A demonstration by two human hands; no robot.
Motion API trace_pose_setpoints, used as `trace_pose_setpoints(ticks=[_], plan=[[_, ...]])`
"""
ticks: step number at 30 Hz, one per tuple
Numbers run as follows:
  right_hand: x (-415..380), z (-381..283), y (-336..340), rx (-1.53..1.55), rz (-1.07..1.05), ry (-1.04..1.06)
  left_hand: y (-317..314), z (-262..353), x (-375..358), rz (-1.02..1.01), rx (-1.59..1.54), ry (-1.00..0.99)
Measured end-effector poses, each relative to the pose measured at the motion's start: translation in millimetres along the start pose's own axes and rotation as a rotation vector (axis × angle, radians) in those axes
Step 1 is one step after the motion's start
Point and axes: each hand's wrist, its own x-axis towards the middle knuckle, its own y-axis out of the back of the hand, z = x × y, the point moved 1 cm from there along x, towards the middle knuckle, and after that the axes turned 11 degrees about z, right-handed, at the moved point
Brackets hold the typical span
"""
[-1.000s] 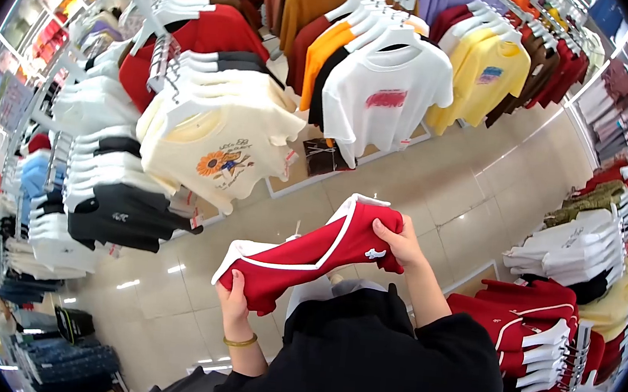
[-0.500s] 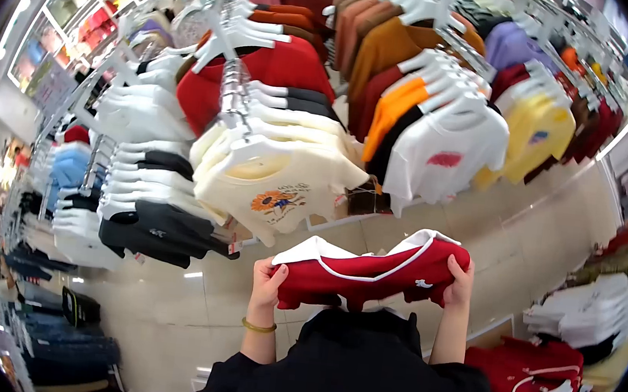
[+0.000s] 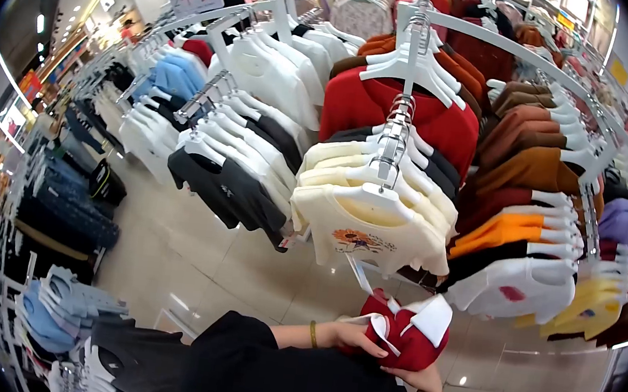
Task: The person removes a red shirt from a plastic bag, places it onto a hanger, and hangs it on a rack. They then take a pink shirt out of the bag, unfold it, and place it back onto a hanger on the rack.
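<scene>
A red shirt with a white collar [image 3: 431,354] is bunched up in front of my body, its collar flap facing up. My left hand [image 3: 362,339], below a yellowish bracelet on the wrist, is closed on the shirt's near left side, with the thumb along the white trim. From underneath, my right hand [image 3: 417,377] holds the lower edge; most of its fingers are hidden by the cloth. Just beyond the shirt hangs a cream T-shirt with a sunflower print [image 3: 360,228], at the front of a rack.
White rack rails [image 3: 492,32] carry red, brown and orange tops on hangers. Dark grey T-shirts [image 3: 226,191] hang at left of the cream ones, white printed tops [image 3: 515,286] at right. Jeans [image 3: 73,197] hang far left. Near my left elbow are grey garments [image 3: 137,353]. Tiled floor [image 3: 245,273] lies between.
The red shirt went from stretched wide between both hands to bunched together, the hands now close to each other. My view has turned to the left.
</scene>
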Motion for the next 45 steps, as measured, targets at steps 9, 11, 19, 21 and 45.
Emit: trace_pose_setpoints(ticks=[9, 11, 19, 21, 45], plan=[[-39, 56, 109, 0.395, 0.575, -0.087, -64, 46, 98, 0.109, 0.211, 0.039], [-60, 65, 147, 0.371, 0.743, -0.042, -83, 34, 140, 0.13, 0.225, 0.021], [-124, 87, 319, 0.753, 0.96, 0.113, -213, -13, 297, 0.213, 0.082, -0.129], [-130, 69, 351, 0.943, 0.932, 0.214, -235, -13, 324, 0.222, 0.087, -0.278], [62, 16, 138, 0.819, -0.151, 0.289, -61, 29, 2, 0.591, 0.269, -1.066]])
